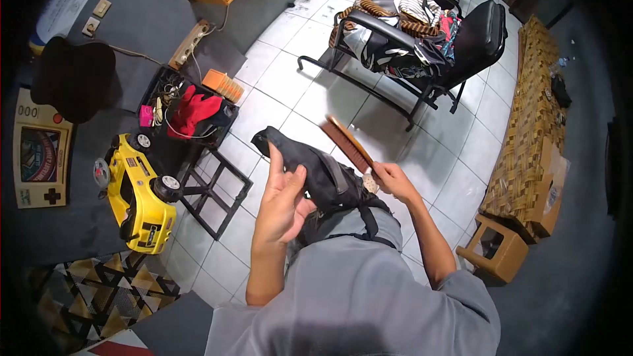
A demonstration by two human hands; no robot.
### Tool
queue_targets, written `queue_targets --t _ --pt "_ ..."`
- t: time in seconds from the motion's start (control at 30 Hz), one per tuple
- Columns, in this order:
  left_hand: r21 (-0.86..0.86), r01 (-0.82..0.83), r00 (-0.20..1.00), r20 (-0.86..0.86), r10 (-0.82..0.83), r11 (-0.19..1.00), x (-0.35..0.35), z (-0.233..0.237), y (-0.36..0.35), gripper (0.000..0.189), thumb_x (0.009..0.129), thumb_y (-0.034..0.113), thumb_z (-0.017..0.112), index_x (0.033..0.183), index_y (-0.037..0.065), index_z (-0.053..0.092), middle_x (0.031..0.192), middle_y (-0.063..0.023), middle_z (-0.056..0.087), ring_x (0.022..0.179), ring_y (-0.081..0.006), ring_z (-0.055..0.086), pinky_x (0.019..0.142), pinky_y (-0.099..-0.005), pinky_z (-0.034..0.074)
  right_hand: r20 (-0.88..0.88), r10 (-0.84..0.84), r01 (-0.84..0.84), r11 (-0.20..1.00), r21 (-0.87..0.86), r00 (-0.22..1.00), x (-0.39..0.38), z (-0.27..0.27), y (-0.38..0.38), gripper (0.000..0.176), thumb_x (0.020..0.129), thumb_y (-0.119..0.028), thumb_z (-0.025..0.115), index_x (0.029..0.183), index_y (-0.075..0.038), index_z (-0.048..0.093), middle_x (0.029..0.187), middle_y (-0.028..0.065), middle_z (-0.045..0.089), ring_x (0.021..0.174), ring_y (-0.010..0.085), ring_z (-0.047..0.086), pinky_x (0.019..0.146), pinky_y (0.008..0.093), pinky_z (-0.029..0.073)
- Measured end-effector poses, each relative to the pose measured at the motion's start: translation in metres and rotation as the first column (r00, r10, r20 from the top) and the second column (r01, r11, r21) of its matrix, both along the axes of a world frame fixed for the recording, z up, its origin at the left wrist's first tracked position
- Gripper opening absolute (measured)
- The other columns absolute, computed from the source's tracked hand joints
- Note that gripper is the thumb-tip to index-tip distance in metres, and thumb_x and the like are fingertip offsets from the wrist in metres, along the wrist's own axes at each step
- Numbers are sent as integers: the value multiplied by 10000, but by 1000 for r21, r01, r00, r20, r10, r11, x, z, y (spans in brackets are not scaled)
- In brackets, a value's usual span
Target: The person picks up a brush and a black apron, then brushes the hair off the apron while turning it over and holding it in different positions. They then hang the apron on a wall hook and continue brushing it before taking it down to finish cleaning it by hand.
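Grey shirt [356,290] fills the 6 o'clock edge, and both forearms rise out of it toward the middle. The left hand [283,204] is raised with the wrist bent back. Its fingers [273,161] lie long against the near side of the black item [316,171], thumb hooked over the edge, holding more by pressure than by a full clasp. That item, a shoe or soft bag, I cannot tell which, hangs at centre above the tiled floor [283,79]. With so light a hold, a firm stroke could likely shove it out of the palm and onto the tiles. At 1 o'clock from it slants the wooden brush [346,142], bristles toward the item. Its near end is pinched in the closed fingers of the right hand [392,178], with the forearm running down to 5 o'clock. Gripped by its end, the brush might twist or skid onto the left thumb.
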State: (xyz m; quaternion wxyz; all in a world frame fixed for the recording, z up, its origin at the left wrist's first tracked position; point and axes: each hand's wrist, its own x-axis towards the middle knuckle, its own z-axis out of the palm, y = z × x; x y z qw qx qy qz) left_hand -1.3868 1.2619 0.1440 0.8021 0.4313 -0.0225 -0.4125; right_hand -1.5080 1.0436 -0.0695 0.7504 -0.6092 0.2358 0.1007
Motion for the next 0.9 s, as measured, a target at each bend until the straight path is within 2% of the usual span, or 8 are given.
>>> queue_targets --t 0.1,0.2,0.33,0.47,0.57,0.63,0.73,0.9 --pt "-63 -97 994 48 101 993 -1 -4 -7 665 958 49 391 1467 242 10 1268 -114 480 1135 -219 532 933 -403 484 318 19 -106 960 260 948 15 83 24 403 977 -345 423 733 -40 519 570 -38 400 511 58 385 464 225 329" --pt "-28 -274 958 82 275 961 3 3 -14 612 957 42 371 1469 185 69 1290 -102 462 1140 -193 524 965 -347 455 447 134 -33 974 -226 885 27 84 37 408 975 -361 424 752 -35 524 577 -39 408 519 56 386 474 222 336" --pt "-166 -259 954 109 279 952 7 18 -3 617 944 33 383 1472 147 85 1250 -86 487 1068 -156 549 954 -309 445 74 204 -88 687 -722 976 22 -40 23 493 943 -429 442 767 -1 611 701 114 637 599 252 600 549 377 448" --pt "-165 -270 952 100 288 949 8 24 -4 622 942 29 382 1473 156 85 1216 -78 502 1063 -157 550 949 -316 446 -545 163 -564 347 -749 823 -38 -148 5 602 873 -556 460 844 10 661 806 229 646 820 402 623 704 447 491" --pt "-163 -278 951 90 294 947 8 25 -2 607 945 33 378 1471 148 97 1217 -75 499 1076 -158 543 956 -319 442 -618 102 -587 463 -664 779 -46 -147 9 599 875 -551 457 833 9 666 810 246 641 851 401 621 713 450 492" --pt "-179 -278 951 88 296 944 9 20 0 577 953 43 369 1465 136 120 1253 -76 484 1130 -166 521 977 -326 433 -405 137 -408 558 -723 904 -28 -140 9 603 903 -533 423 809 18 652 796 213 653 754 336 642 664 442 478" --pt "-125 -268 945 157 285 955 8 15 -4 574 961 73 377 1467 123 112 1243 -66 489 1124 -148 516 965 -311 426 -51 70 -82 950 -300 996 17 -3 30 553 962 -471 350 811 8 580 632 62 523 557 155 470 530 306 392" --pt "49 -290 930 248 269 956 2 15 -7 558 995 275 344 1464 86 110 1364 -92 387 1230 -192 412 1026 -339 341 443 135 -113 991 -76 886 38 117 73 503 984 -436 333 795 -11 525 583 -19 407 528 69 377 482 232 326"
